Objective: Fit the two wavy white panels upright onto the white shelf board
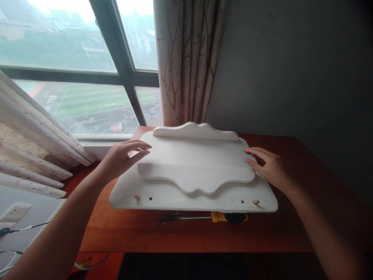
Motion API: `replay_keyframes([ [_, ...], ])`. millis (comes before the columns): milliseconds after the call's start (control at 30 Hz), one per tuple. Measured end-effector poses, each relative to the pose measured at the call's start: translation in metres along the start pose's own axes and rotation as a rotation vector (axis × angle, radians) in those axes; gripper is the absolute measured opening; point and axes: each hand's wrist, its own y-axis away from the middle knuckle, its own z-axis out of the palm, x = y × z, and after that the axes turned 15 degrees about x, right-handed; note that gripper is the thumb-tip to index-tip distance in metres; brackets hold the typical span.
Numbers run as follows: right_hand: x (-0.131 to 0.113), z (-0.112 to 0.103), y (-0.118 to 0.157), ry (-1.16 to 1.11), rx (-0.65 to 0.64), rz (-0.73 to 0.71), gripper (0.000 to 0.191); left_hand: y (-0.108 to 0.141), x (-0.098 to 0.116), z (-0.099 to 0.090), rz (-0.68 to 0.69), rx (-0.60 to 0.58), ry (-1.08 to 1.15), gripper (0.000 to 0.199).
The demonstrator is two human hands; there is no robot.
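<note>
A white board with scalloped rails [198, 153] lies on the wooden table. Along its far side stands a wavy rail [195, 132]; a second wavy rail [195, 177] runs across nearer to me. Two wooden dowels stick out near the front edge, a left dowel [136, 198] and a right dowel [255, 202], each beside a small dark hole. My left hand [128, 155] hovers at the board's left side, thumb and fingers apart. On the opposite side my right hand [266, 163] is held the same way, fingertips by the board's edge. Neither hand holds anything.
On the reddish wooden table [186, 239], a screwdriver [227, 217] with a yellow and black handle lies before the board, its tip near some small metal pieces [168, 219]. A window, patterned curtains [186, 58] and a grey wall stand behind. A socket [16, 213] and cables are at left.
</note>
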Motion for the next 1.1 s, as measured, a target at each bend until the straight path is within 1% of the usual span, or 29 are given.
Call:
replay_keyframes([
  [33,-0.004,-0.006,0.008,0.003,-0.005,-0.006,0.030,0.008,0.006,-0.004,0.028,-0.028,-0.025,0.035],
  [67,-0.007,-0.011,0.016,0.010,-0.001,-0.014,0.030,0.015,0.012,-0.007,0.053,-0.030,-0.042,0.033],
  [200,-0.014,-0.023,0.042,0.045,0.036,-0.076,0.027,0.040,0.029,-0.010,0.155,0.015,-0.060,0.023],
  [300,-0.016,-0.027,0.055,0.057,0.057,-0.140,0.027,0.052,0.036,-0.009,0.221,0.056,-0.051,0.015],
  [400,-0.019,-0.029,0.062,0.053,0.067,-0.184,0.030,0.058,0.039,-0.010,0.270,0.060,-0.067,0.015],
  [533,-0.021,-0.027,0.065,0.062,0.063,-0.233,0.033,0.062,0.035,-0.012,0.386,0.039,-0.164,0.021],
  [633,-0.022,-0.023,0.064,0.091,0.079,-0.267,0.033,0.063,0.029,-0.011,0.451,0.031,-0.205,0.021],
  [733,-0.024,-0.020,0.060,0.113,0.093,-0.306,0.032,0.063,0.027,-0.010,0.461,0.026,-0.204,0.020],
  [867,-0.025,-0.020,0.056,0.141,0.114,-0.355,0.029,0.061,0.028,-0.009,0.453,0.052,-0.234,0.020],
  [967,-0.023,-0.020,0.054,0.160,0.110,-0.363,0.026,0.060,0.030,-0.009,0.455,0.071,-0.270,0.018],
  [1100,-0.020,-0.020,0.054,0.160,0.108,-0.356,0.023,0.059,0.033,-0.008,0.468,0.060,-0.309,0.018],
])
